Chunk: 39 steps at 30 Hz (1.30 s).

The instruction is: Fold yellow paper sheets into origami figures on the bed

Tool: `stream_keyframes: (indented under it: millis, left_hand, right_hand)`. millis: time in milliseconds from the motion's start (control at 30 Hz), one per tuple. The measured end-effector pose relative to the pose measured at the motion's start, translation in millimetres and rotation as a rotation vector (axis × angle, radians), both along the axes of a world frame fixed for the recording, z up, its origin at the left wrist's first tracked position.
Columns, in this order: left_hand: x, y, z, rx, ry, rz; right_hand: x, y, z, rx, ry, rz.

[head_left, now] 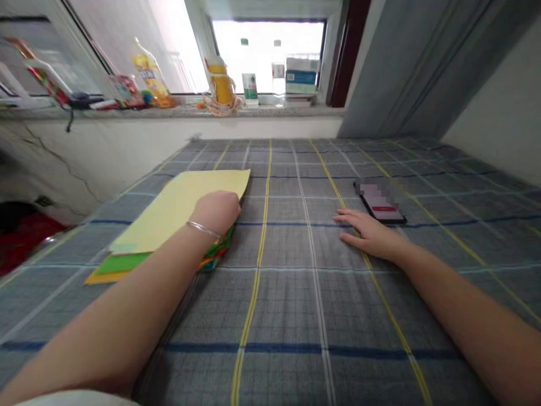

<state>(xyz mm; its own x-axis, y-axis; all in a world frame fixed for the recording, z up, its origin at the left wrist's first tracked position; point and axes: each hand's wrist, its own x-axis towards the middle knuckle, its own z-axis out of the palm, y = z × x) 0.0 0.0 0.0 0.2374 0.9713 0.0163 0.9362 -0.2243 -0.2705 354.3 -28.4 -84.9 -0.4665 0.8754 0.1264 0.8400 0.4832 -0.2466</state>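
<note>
Left hand: curled like a loose fist at the right edge of the pale yellow sheet (177,197); the left hand (217,207) hides its own fingertips, so I cannot tell whether it grips anything.
Right hand: the right hand (372,234) is palm down with fingers spread forward, holding nothing, just beside the phone (382,210).
Sheets: the yellow one lies on top at the left, with a green sheet (122,263) and an orange sheet (101,278) showing under its near edge.
Handling the edge: a light pinch should serve better than a squeeze, since thin sheets probably crease easily; the free hand could steady the stack.
Paper: flat, smooth-looking and straight-edged, its layers slightly staggered.
Patterned piece: the multicoloured piece (215,255) below the left hand is partly hidden; its material is unclear.
Cloth: grey plaid cloth (287,316), woven-looking, with yellow, white and blue stripes and faint wrinkles.
Bracelet: a thin, shiny bracelet (205,229) rings the left wrist.
</note>
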Motion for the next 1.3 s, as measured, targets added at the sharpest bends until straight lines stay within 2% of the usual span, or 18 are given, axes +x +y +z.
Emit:
stream_keyframes:
  millis: [100,200,333,500,600,700,800,900,1000,1133,1200,1300]
  left_hand:
    - [18,0,-4.9,-0.080,-0.037,-0.095]
    - [36,-6,-12.1,-0.097,-0.177,-0.228]
    - [57,-15,-22.9,-0.075,-0.293,-0.260]
    - [68,-16,-29.8,-0.154,-0.413,-0.254]
    - [65,-15,-31.0,-0.226,-0.485,-0.286]
    - [55,-16,-29.0,-0.327,-0.541,-0.379]
    - [42,-19,-23.0,-0.463,-0.533,-0.466]
    - [35,-22,-16.9,-0.554,-0.454,-0.547]
    - [31,-28,-16.8,-0.489,-0.363,-0.625]
    - [25,-42,-26.0,-0.284,-0.301,-0.697]
    - [19,-46,-30.2,-0.244,-0.344,-0.746]
    - [10,-45,-31.9,-0.273,-0.433,-0.776]
  right_hand:
    - [-3,1,0.4,0.011,-0.005,-0.004]
    - [-7,0,1.7,0.032,-0.006,-0.009]
    - [-22,-6,6.3,0.058,0.028,-0.002]
    - [-61,-21,12.0,0.094,0.235,0.093]
    - [-85,-27,13.2,0.093,0.250,0.182]
    - [-98,-29,13.0,0.115,0.226,0.201]
    - [-101,-27,12.9,0.170,0.230,0.214]
    - [-99,-22,13.6,0.242,0.181,0.302]
    - [-96,-16,14.1,0.322,0.123,0.387]
    - [-93,-11,13.3,0.358,0.119,0.494]
    - [-93,-10,13.0,0.345,0.123,0.495]
    - [-93,-11,12.7,0.316,0.140,0.443]
